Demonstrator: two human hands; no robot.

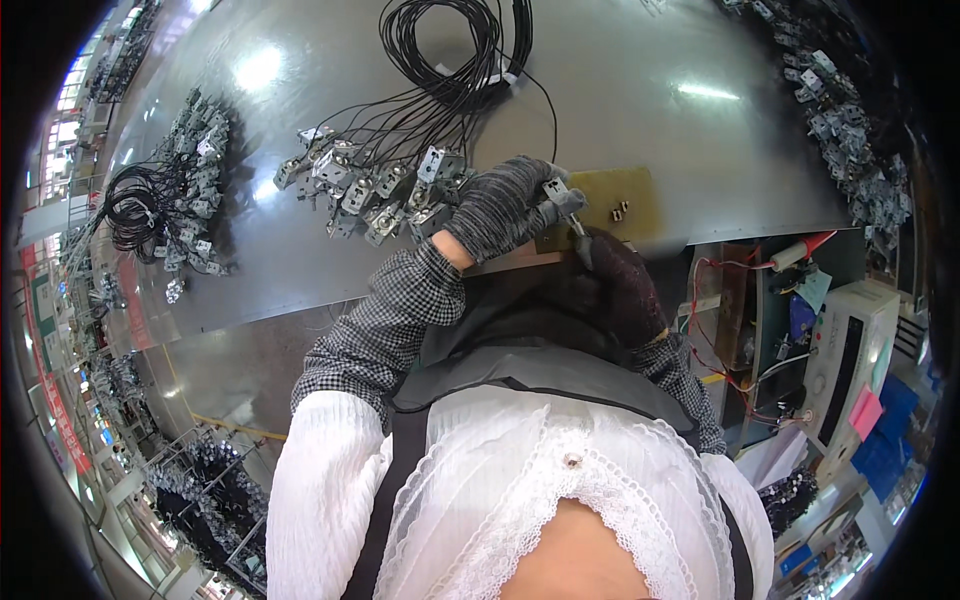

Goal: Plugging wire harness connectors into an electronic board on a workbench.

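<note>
In a grey striped glove, my left hand [498,208] is closed around a small silver metal latch-like part [557,188]. One thin black cable [553,120] runs down to that hand. My right hand [625,285], in a dark maroon glove, is closed just beside it. A slim metal piece [577,227] shows between the two hands; whether it is a tool tip or belongs to the part, I cannot tell. Both hands are over the near edge of a yellow-brown plate [640,190] with small metal pegs [620,211]. Left of my left hand lie several similar metal parts [385,185] on cables.
A coil of black cable [400,40] lies at the far side of the metal table [640,60]. Another cabled bundle [140,215] sits left, and more metal parts [840,125] are heaped right. A beige device [850,350] with red wires [692,330] stands below the table's right edge.
</note>
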